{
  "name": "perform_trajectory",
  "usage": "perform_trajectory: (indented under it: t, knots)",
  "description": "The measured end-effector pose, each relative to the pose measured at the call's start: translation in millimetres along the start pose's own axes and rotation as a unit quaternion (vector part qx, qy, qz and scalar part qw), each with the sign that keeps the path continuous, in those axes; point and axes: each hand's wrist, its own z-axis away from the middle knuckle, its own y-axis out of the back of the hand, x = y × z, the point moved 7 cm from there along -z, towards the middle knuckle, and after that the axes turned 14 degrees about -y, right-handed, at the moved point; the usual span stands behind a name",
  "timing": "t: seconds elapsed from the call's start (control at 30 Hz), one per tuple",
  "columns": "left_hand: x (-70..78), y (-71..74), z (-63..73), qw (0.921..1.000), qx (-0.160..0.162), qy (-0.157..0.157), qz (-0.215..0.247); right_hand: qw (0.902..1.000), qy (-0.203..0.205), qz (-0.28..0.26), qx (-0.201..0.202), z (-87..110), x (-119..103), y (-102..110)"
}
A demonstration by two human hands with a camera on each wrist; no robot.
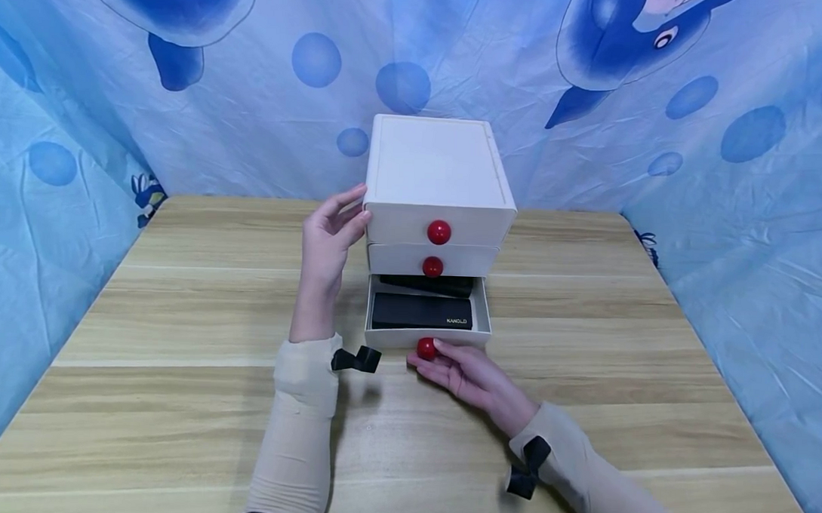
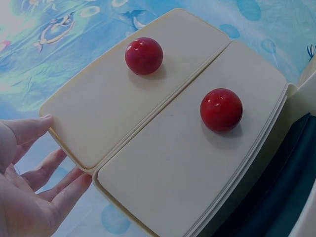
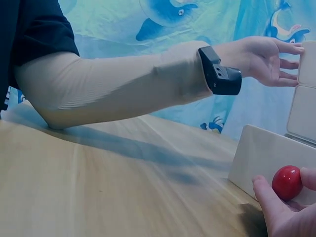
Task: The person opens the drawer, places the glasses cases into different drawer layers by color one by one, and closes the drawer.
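Observation:
A white cabinet of three drawers (image 1: 441, 163) stands on the table, each drawer bearing a round red knob. Its bottom drawer (image 1: 374, 337) is pulled out and holds a black case (image 1: 419, 311) lettered in gold, with another dark item (image 1: 451, 285) behind it, partly hidden under the drawer above. My right hand (image 1: 471, 375) pinches the bottom drawer's red knob (image 3: 286, 182) between thumb and fingers. Against the cabinet's left side rests my left hand (image 1: 330, 231), its fingers fairly straight and the thumb at the front edge. The upper two drawers (image 2: 108, 94) are closed.
A wooden table (image 1: 175, 399) carries the cabinet near its back edge. Behind and beside it hangs a blue curtain (image 1: 266, 131) with whale prints. Each wrist wears a black camera mount, such as the left one (image 3: 222, 74).

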Motion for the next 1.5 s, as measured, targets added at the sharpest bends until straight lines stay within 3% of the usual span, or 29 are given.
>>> perform_trajectory:
  t: [1.5]
  knots:
    - [0.0,1.1,-0.1,1.0,-0.002,0.001,-0.007,0.9974,0.059,-0.027,0.029,-26.4,-49.0,-5.7]
